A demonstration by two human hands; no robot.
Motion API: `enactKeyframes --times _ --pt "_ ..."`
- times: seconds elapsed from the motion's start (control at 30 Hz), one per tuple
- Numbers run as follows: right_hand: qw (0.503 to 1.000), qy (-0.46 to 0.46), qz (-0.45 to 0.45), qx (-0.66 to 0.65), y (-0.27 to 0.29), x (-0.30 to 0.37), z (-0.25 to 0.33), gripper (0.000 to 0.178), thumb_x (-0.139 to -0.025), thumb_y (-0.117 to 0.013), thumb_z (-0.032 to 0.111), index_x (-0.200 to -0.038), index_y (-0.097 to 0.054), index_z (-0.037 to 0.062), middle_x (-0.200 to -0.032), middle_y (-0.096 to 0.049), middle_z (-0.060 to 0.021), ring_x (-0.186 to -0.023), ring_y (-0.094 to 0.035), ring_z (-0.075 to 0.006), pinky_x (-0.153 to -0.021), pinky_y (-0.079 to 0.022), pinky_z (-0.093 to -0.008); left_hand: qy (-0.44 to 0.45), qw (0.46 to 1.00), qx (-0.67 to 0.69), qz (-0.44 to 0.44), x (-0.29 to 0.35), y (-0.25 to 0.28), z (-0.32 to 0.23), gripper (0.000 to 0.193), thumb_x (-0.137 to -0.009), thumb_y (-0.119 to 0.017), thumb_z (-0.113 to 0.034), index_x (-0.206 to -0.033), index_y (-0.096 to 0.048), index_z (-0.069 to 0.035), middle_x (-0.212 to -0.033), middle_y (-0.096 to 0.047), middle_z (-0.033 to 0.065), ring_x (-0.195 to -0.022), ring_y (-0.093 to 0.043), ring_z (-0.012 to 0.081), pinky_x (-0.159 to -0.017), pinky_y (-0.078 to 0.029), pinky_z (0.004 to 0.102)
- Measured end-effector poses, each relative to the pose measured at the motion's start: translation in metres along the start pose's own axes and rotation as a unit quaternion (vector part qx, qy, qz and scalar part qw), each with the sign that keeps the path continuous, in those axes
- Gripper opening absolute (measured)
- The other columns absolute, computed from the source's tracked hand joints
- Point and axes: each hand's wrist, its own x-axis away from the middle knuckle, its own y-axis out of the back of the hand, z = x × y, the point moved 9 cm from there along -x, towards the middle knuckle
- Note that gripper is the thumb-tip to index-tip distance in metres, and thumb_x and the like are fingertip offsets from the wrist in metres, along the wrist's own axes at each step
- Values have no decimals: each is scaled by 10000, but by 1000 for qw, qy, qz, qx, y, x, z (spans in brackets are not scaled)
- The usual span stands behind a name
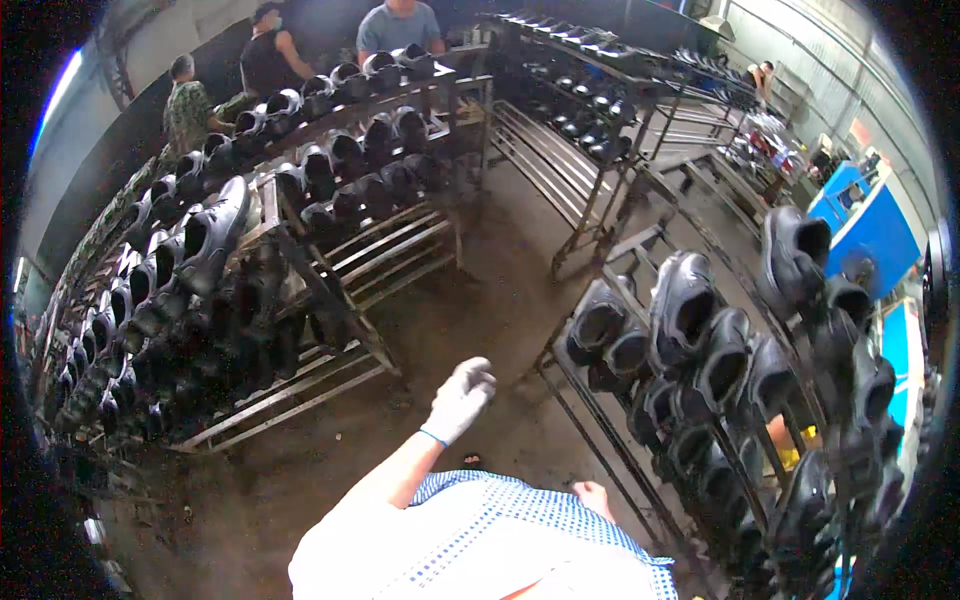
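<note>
Holding the gloved left hand (462, 402) over the floor (490, 300), with fingers curled together. Showing the right hand (594, 497) beside the checked garment (560, 510), fingers impossible to tell, left of black shoes (668, 300) on a rack (636, 241).

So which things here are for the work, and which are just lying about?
Probably for the work:
black shoes
metal racks holding them
left hand, in a white glove
right hand, partly hidden

Probably just around:
blue panel on the right
pale speck on the floor, too small to name
</note>
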Motion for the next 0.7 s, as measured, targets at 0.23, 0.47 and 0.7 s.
enactKeyframes --times 0.23,0.47,0.7 --pt "975 93 -61 -191 82 67 70 243 -956 -592 238 -926 -692 18 -568 -521 35 -460 -423 -45 -453 -335 -219 -80 945 34 315 75 -178 -68 418 -924 -573 -118 -1332 -497 -64 -1262 -587 90 -1174 -542 172 -1003 -434 325" --pt "927 138 -227 -266 186 173 48 195 -971 -564 169 -910 -688 32 -568 -508 51 -459 -411 -27 -450 -312 -207 -88 895 14 436 147 -271 -108 408 -930 -567 -144 -1326 -503 -69 -1270 -583 98 -1183 -538 193 -1018 -428 349" --pt "810 272 -423 -302 285 277 4 227 -989 -526 163 -911 -684 19 -628 -518 33 -527 -444 -37 -477 -355 -207 -37 881 15 471 200 -310 -119 457 -896 -567 -188 -1330 -510 -55 -1248 -596 117 -1192 -543 229 -1025 -415 341"
